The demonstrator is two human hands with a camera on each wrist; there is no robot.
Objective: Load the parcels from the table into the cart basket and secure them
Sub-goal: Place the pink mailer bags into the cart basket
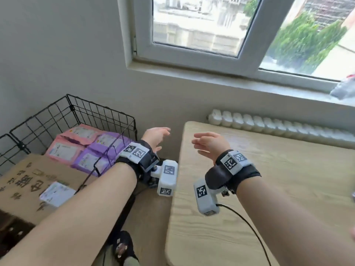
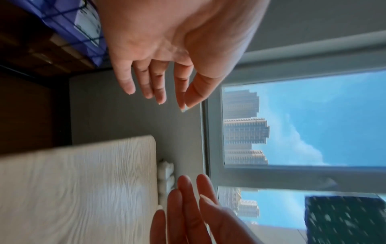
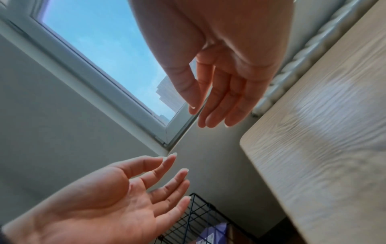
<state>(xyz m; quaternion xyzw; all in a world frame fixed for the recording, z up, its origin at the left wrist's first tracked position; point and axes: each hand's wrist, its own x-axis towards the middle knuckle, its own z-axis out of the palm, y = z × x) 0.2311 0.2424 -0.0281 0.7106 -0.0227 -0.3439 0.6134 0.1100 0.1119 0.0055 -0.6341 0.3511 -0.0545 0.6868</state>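
Observation:
A black wire cart basket [image 1: 76,112] stands at the left and holds pink parcels [image 1: 65,150], purple parcels [image 1: 107,144] and a brown cardboard box [image 1: 25,181] with a white label. My left hand [image 1: 156,136] hovers in the gap between basket and table, fingers relaxed and empty. My right hand [image 1: 209,143] hovers over the table's near left corner, palm facing the left hand, also empty. The left wrist view shows the left hand [image 2: 163,69] with fingers loosely spread; the right wrist view shows the right hand [image 3: 219,92] with straight fingers. The light wood table [image 1: 269,189] bears no parcel in view.
A white radiator [image 1: 269,123] runs behind the table under a window sill [image 1: 230,81]. A bagged item [image 1: 343,87] lies on the sill at the far right. A black cable [image 1: 247,225] trails from my right wrist over the table. My foot [image 1: 123,246] is on the floor below.

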